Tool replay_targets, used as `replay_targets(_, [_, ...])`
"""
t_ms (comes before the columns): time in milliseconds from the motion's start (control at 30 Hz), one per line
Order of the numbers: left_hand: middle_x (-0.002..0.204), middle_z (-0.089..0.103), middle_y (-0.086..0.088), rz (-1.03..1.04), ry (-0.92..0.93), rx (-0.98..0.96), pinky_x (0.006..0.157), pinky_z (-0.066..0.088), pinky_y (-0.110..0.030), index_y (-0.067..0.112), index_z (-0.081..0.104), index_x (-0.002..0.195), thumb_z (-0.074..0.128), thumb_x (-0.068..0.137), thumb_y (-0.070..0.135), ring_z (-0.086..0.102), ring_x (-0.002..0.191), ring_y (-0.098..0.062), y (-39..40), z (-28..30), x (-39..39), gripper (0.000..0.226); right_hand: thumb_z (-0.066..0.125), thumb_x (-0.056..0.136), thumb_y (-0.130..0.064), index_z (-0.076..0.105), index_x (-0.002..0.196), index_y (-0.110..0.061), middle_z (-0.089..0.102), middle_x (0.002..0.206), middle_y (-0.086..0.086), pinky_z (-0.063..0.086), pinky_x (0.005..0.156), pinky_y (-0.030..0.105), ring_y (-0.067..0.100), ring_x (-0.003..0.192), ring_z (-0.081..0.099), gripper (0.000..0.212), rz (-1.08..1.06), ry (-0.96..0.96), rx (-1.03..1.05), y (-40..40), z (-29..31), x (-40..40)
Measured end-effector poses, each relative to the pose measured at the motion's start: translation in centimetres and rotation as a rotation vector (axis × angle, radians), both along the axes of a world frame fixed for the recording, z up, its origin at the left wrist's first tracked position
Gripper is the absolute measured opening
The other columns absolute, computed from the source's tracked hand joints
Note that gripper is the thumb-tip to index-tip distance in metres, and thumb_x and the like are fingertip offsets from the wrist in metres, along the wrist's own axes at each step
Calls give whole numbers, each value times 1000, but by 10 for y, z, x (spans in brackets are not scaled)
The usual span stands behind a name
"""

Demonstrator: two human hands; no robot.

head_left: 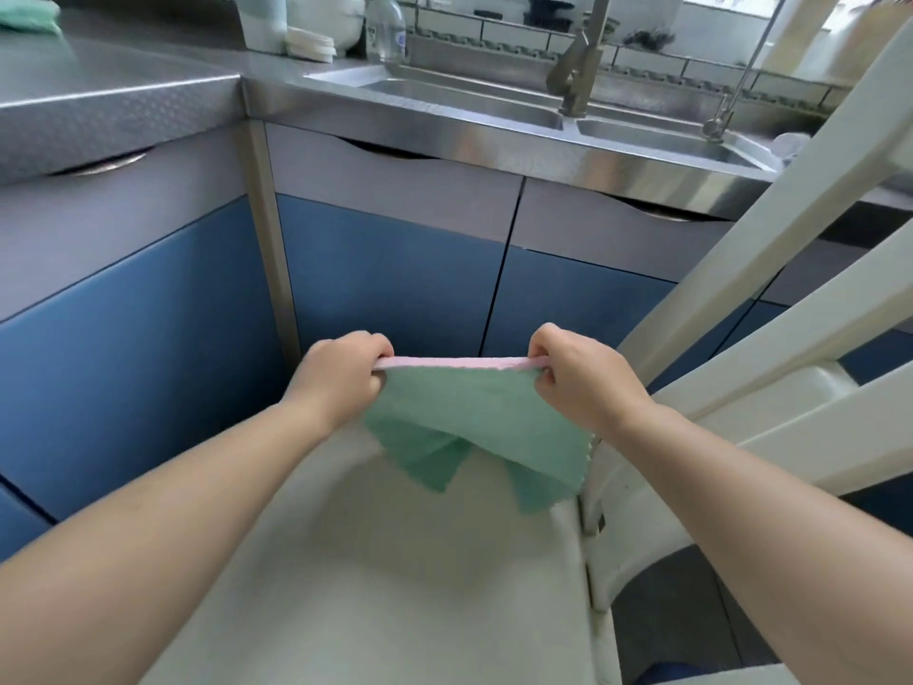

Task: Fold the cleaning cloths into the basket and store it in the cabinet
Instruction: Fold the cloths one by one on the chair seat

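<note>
A: Starting at the far left, what are you seeing?

B: Another green cloth [27, 14] is lying on the steel counter [113, 76], up in the corner. Below it the blue cabinet doors [395, 269] are sitting closed. No basket is showing anywhere.

A: And the hands?

B: The left hand [341, 375] is pinching one top corner of the green cloth with the pink edge [469, 412], fingers curled under and pressed together. The right hand [578, 375] is pinching the other corner the same way. Between them the pink edge is stretching taut, and the rest is hanging down over the white chair seat [395, 561], its lower corners drooping unevenly.

A: So where is this heading?

B: I judge they are lining it up for a fold, probably laying it on the seat.

A: What is worrying you?

B: The lower half is looking bunched and lopsided. If it is going down like that, the fold is likely coming out crooked. The right lower corner is also dangling near the seat's edge beside the chair back [790, 269], so it may be slipping off toward the floor. And a light pinch is risking a dropped corner.
</note>
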State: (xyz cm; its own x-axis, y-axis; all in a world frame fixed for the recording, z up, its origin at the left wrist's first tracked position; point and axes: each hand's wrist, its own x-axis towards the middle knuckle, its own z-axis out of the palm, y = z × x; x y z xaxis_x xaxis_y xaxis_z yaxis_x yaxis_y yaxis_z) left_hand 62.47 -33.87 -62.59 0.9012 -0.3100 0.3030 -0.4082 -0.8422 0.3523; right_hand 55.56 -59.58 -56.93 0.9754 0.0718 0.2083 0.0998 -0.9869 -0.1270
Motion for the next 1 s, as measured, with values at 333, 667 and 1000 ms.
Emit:
replay_targets(333, [92, 68, -5, 8, -403, 68, 72, 37, -33, 14, 67, 98, 51, 87, 7, 60, 86, -31, 33, 119, 40, 21, 44, 89, -10, 62, 104, -15, 58, 103, 6, 43, 72, 31, 29, 93, 55, 24, -85, -172, -24, 5, 72, 67])
replay_targets(667, [91, 69, 5, 20, -124, -286, 67, 42, -28, 19, 67, 95, 54, 86, 6, 59, 84, -16, 67, 83, 7, 21, 53, 88, -17, 68, 100, -18, 64, 93, -8, 39, 74, 22, 11, 90, 55, 20, -45, -79, 502, 15, 39, 39])
replay_targets(1000, [74, 62, 8, -106, 486, -92, 61, 38, -22, 26, 60, 85, 52, 92, 16, 53, 66, -12, 84, -46, -81, 15, 53, 86, -23, 65, 83, -7, 52, 71, 0, 34, 55, 24, 13, 64, 45, 21, -170, 619, 618, 12, -87, -40])
